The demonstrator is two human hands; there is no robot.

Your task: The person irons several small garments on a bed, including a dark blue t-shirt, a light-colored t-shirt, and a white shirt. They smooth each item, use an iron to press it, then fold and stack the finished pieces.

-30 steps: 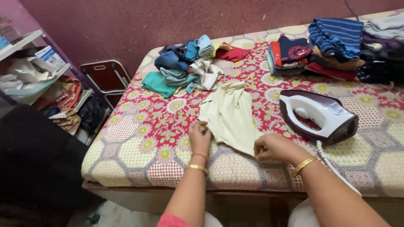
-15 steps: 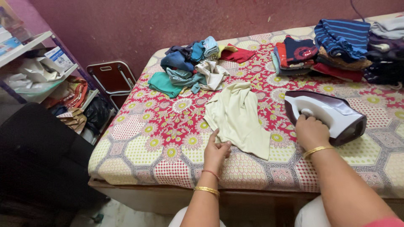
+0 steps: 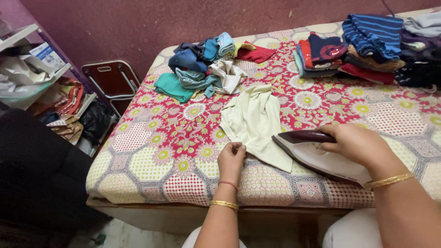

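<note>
right hand point(image 3: 356, 143) clamped round the handle of one clothes iron point(image 3: 317, 154), tip on the single cream garment point(image 3: 254, 123) mid-bed, left hand point(image 3: 232, 158) pinching its near edge, two clothing piles behind

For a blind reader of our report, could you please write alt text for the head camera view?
A person's right hand holds a white and maroon iron at the edge of a cream garment, while the left hand pins the garment's near corner on a patterned bed cover. Unfolded clothes and folded stacks lie at the far side.
</note>
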